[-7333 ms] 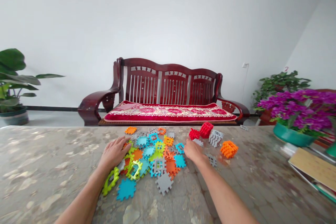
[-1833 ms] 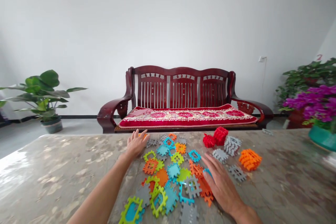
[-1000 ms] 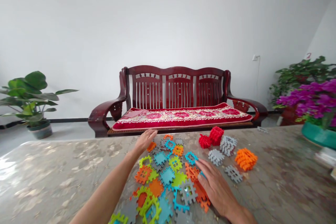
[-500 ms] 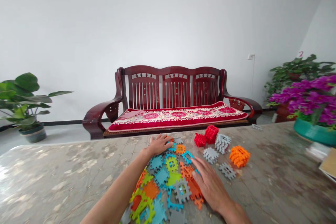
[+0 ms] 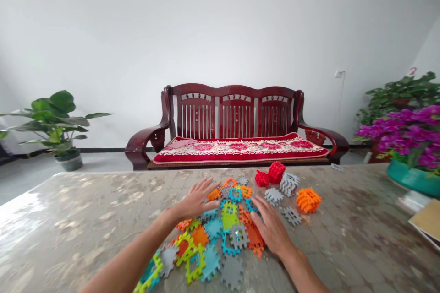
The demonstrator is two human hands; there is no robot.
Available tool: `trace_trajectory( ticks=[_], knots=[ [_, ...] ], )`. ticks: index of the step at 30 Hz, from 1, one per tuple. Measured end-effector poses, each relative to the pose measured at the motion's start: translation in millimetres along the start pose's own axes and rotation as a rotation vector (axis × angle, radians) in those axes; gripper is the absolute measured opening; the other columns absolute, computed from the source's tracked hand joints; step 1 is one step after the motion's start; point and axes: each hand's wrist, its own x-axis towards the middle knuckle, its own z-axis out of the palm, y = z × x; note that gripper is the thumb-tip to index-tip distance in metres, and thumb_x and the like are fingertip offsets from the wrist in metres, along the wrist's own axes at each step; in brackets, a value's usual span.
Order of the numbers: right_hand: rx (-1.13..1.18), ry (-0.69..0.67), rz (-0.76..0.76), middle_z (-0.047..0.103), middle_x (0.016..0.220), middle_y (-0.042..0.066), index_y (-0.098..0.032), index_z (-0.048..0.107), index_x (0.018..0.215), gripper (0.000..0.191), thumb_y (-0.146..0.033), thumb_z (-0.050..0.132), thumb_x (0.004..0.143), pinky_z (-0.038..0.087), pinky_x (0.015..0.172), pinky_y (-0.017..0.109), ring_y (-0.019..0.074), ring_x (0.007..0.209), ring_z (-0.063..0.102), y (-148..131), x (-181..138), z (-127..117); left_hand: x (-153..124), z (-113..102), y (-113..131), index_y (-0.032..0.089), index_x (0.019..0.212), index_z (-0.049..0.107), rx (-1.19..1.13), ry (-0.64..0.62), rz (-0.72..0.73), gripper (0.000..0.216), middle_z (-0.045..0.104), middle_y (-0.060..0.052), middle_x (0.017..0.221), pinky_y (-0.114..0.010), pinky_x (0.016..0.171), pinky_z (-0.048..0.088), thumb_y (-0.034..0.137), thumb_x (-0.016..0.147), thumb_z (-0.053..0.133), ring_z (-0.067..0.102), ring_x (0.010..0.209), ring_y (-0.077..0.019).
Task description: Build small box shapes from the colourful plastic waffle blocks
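A pile of flat interlocking plastic tiles (image 5: 220, 229) in blue, orange, green and grey lies on the marbled table (image 5: 85, 219). My left hand (image 5: 197, 199) rests flat on the pile's far left side, fingers stretched out over orange and blue tiles. My right hand (image 5: 270, 226) lies flat on the pile's right side, fingers spread over orange tiles. Neither hand holds anything. Built cubes stand beyond the pile: red cubes (image 5: 271, 174), a grey cube (image 5: 288, 184) and an orange cube (image 5: 308, 200).
Loose grey tiles (image 5: 291, 214) lie right of my right hand. A teal pot of purple flowers (image 5: 412, 178) and books (image 5: 426, 222) sit at the table's right edge. Behind the table stand a wooden bench (image 5: 237, 128) with a red cushion and a potted plant (image 5: 58, 123).
My left hand has slid back toward me across the far tiles, pushing them closer together. My right hand stays flat on the pile's right side. The camera has shifted slightly.
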Motion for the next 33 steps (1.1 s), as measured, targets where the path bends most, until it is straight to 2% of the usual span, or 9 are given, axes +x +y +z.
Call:
trace_trajectory(
  ticks=[5,9,14,21,23,25,27,31,33],
  knots=[
    [-0.005,-0.016,-0.012,0.052,0.143,0.007,-0.024,0.055,0.135,0.049,-0.047,0.040,0.094,0.036,0.113,0.042,0.0225,0.134,0.045,-3,1,-2,-117,24,-24,0.041,0.152,0.022,0.107,0.075,-0.151,0.103,0.017,-0.006,0.162,-0.059,0.117,0.013,0.079,0.064,0.059,0.012,0.148,-0.0378],
    [-0.007,-0.017,-0.016,0.051,0.144,0.008,-0.023,0.053,0.135,0.049,-0.046,0.039,0.095,0.034,0.114,0.044,0.0230,0.134,0.044,-3,2,0,-152,53,-14,0.041,0.151,0.024,0.155,0.044,-0.301,0.118,0.018,-0.007,0.162,-0.064,0.115,0.012,0.075,0.049,0.072,0.012,0.147,-0.0419],
    [-0.024,0.003,-0.020,0.051,0.143,0.009,-0.022,0.055,0.133,0.049,-0.047,0.040,0.095,0.033,0.114,0.044,0.0229,0.134,0.043,1,2,2,-124,61,18,0.040,0.150,0.029,0.154,0.120,-0.309,0.107,0.021,-0.007,0.162,-0.061,0.116,0.015,0.066,0.056,0.073,0.017,0.147,-0.0388],
    [0.036,0.030,0.003,0.057,0.136,0.009,-0.021,0.059,0.129,0.048,-0.048,0.036,0.096,0.036,0.112,0.043,0.0223,0.129,0.049,3,4,3,-90,60,39,0.035,0.149,0.035,0.071,0.131,-0.221,0.101,0.028,-0.010,0.159,-0.056,0.117,0.020,0.074,0.061,0.066,0.022,0.146,-0.0367],
    [0.051,0.044,0.013,0.057,0.136,0.009,-0.021,0.060,0.127,0.048,-0.048,0.036,0.095,0.036,0.112,0.044,0.0223,0.128,0.050,3,5,3,-86,51,32,0.033,0.148,0.039,0.034,0.184,-0.217,0.086,0.036,-0.008,0.156,-0.050,0.116,0.026,0.072,0.072,0.057,0.028,0.145,-0.0329],
    [0.059,0.047,0.014,0.058,0.135,0.010,-0.021,0.061,0.126,0.048,-0.048,0.036,0.095,0.037,0.112,0.043,0.0221,0.127,0.051,3,6,4,-83,40,17,0.030,0.139,0.052,0.018,0.316,-0.273,0.062,0.047,-0.005,0.150,-0.043,0.116,0.028,0.063,0.089,0.036,0.037,0.141,-0.0258],
    [0.059,0.041,0.017,0.058,0.135,0.010,-0.020,0.061,0.125,0.049,-0.048,0.035,0.095,0.037,0.112,0.043,0.0220,0.127,0.051,3,6,4,-80,33,-4,0.024,0.135,0.056,0.008,0.402,-0.376,0.059,0.055,-0.007,0.143,-0.039,0.115,0.030,0.054,0.095,0.024,0.043,0.136,-0.0221],
    [0.062,0.038,0.023,0.058,0.134,0.010,-0.019,0.062,0.124,0.049,-0.048,0.035,0.096,0.036,0.112,0.041,0.0215,0.127,0.050,2,6,3,-75,36,-39,0.024,0.141,0.049,0.071,0.450,-0.647,0.057,0.052,-0.009,0.145,-0.045,0.113,0.030,0.049,0.096,0.026,0.039,0.139,-0.0255],
    [0.074,0.046,0.019,0.059,0.133,0.009,-0.020,0.063,0.123,0.048,-0.048,0.035,0.096,0.036,0.112,0.042,0.0214,0.127,0.051,2,5,2,-71,40,-44,0.029,0.140,0.050,0.138,0.406,-0.665,0.054,0.049,-0.008,0.148,-0.048,0.114,0.027,0.050,0.096,0.028,0.037,0.140,-0.0261]
  ],
)
